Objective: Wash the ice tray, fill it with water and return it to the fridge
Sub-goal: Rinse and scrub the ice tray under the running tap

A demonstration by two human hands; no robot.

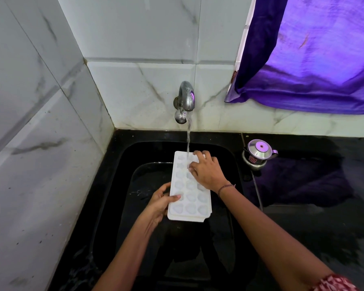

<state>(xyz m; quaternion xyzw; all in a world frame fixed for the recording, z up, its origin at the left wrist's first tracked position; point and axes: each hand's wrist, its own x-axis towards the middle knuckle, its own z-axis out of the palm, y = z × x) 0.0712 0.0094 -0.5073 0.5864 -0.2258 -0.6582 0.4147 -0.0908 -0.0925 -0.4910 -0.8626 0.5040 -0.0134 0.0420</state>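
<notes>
A person holds a white ice tray over a black sink beneath a running wall tap, the stream striking the tray's far end. The left hand grips the tray's left edge; the right hand rests fingers-down on its far cells. A small steel pot stands on the counter at the sink's far right corner, below a purple curtain.

White ice tray, black sink, purple curtain, grey-veined white tiles.
</notes>
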